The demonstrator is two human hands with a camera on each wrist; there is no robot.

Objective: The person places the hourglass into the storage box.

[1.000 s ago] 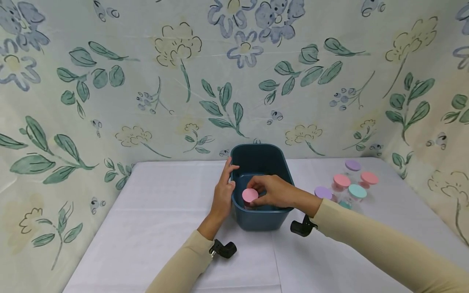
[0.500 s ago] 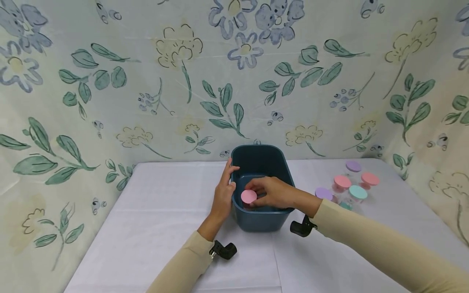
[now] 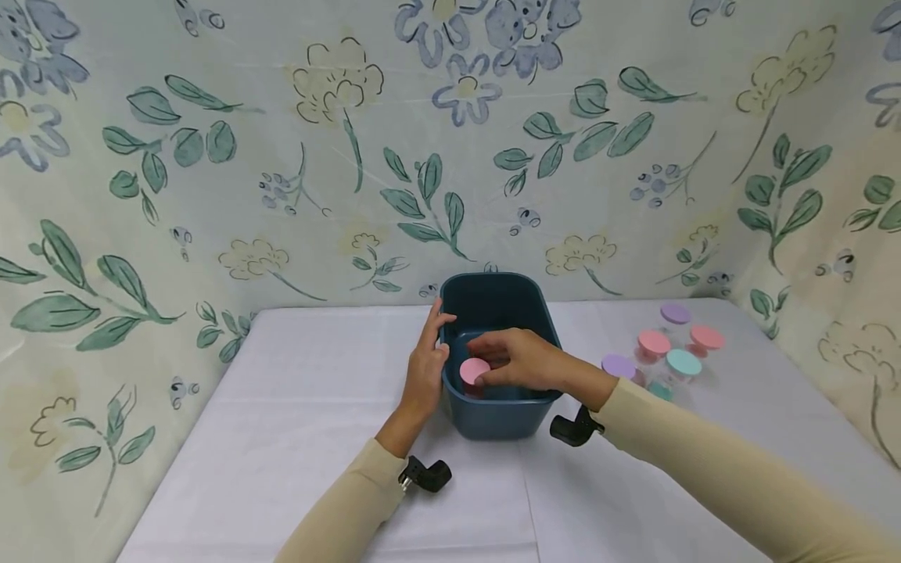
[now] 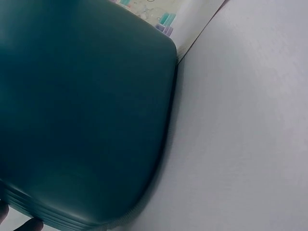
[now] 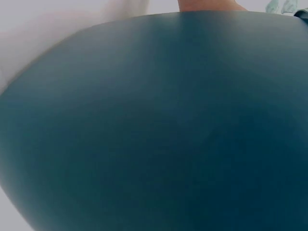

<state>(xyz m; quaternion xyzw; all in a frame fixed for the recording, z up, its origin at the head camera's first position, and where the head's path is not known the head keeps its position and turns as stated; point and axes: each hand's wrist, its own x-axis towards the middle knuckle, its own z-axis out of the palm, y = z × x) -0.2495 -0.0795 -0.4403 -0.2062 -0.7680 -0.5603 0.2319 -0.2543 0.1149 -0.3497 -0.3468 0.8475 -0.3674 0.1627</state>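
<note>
A dark blue plastic bin (image 3: 500, 418) stands upright on the white-covered table. My left hand (image 3: 424, 375) holds its left rim, with a finger over the edge; two fingertips (image 4: 31, 225) show by the rim in the left wrist view. Inside the bin, near its front left, is a small jar with a pink lid (image 3: 475, 371). My right hand (image 3: 524, 360) reaches in over the right rim. Its thumb is at the lid's edge, while the other fingers are spread apart from the lid. The bin's outer wall (image 5: 159, 120) fills the right wrist view and hides that hand.
Several clear jars stand to the right of the bin, among them ones with a teal lid (image 3: 683, 363), a purple lid (image 3: 676, 313) and a coral-pink lid (image 3: 707, 338). A floral cloth (image 3: 338, 195) hangs behind the table (image 3: 317, 391).
My right fingers have loosened from round the pink-lidded jar and now stand apart from its lid. The left hand and the bin keep their places. The head view has shifted slightly.
</note>
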